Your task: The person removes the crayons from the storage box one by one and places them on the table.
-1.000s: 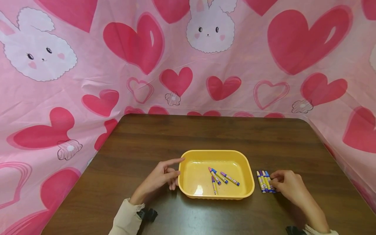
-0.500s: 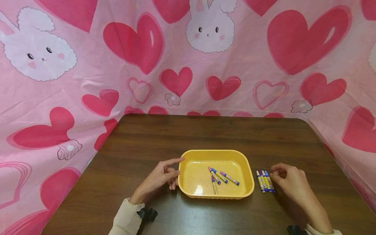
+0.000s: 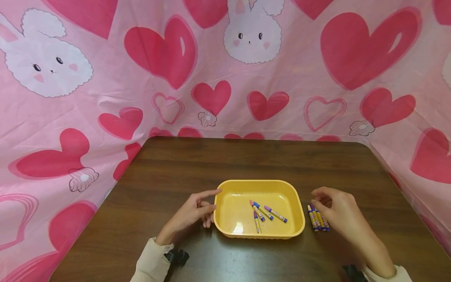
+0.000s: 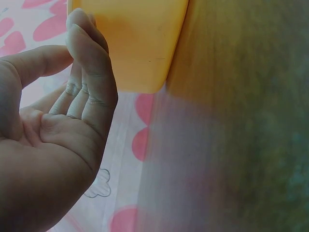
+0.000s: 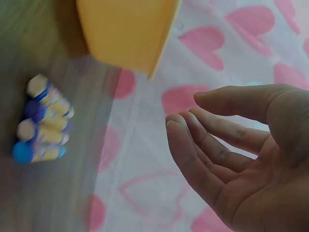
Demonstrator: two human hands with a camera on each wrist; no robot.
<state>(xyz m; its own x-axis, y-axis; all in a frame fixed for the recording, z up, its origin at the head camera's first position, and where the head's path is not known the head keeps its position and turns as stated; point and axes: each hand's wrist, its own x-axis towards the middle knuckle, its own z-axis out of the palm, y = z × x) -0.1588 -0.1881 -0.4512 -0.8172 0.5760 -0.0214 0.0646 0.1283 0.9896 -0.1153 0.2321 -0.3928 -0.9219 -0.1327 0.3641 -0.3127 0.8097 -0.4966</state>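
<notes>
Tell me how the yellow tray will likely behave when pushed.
The yellow tray looks like smooth-walled molded plastic, so it would probably stay stiff. Its wide, low shape makes tipping unlikely. The loose crayons inside look round and might roll.

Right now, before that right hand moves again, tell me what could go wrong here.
The right hand hovers close by the row of crayons on the table; a careless brush might scatter or roll them.
The left hand is at the rim of the yellow tray; a push could slide it and jostle the loose crayons inside.
</notes>
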